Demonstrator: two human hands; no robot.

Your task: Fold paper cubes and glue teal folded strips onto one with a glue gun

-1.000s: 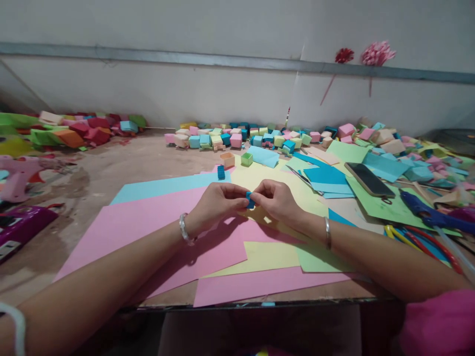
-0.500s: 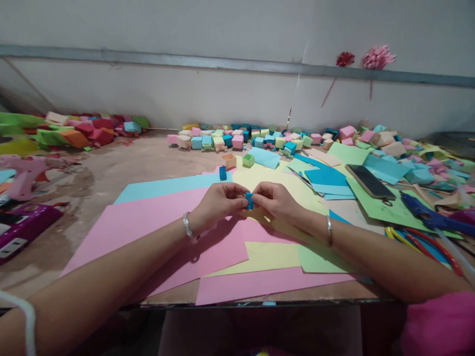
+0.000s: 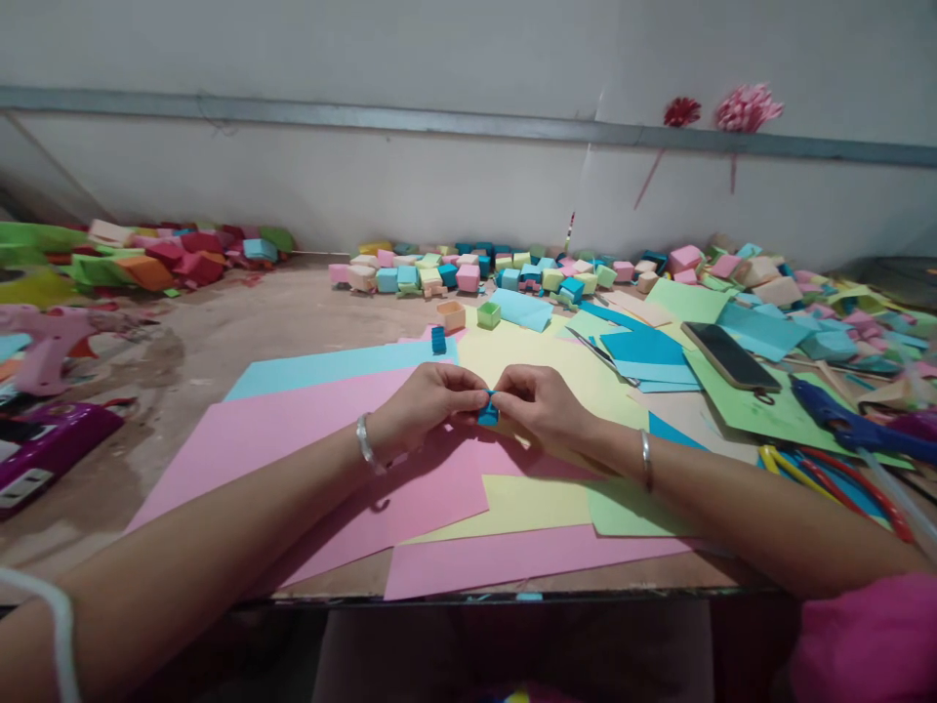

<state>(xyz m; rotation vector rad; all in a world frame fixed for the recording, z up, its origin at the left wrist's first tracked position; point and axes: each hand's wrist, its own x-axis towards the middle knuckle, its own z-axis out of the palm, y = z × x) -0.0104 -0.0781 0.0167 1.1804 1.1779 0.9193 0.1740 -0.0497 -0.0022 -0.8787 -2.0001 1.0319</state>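
Left hand (image 3: 431, 402) and right hand (image 3: 540, 404) were together, both pinching a small blue paper piece (image 3: 488, 414) over the large pink sheet's (image 3: 425, 503) right end. Judgement: light, even pressure would keep edges crisp.

Blue piece (image 3: 488, 415) partly behind fingertips (image 3: 476, 399)

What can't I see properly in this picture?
All in the head view:
- Small blue piece: full shape hidden by the left hand and right hand.
- Purple box: cut off by the left edge.
- Far paper blocks: too small and overlapping to count.
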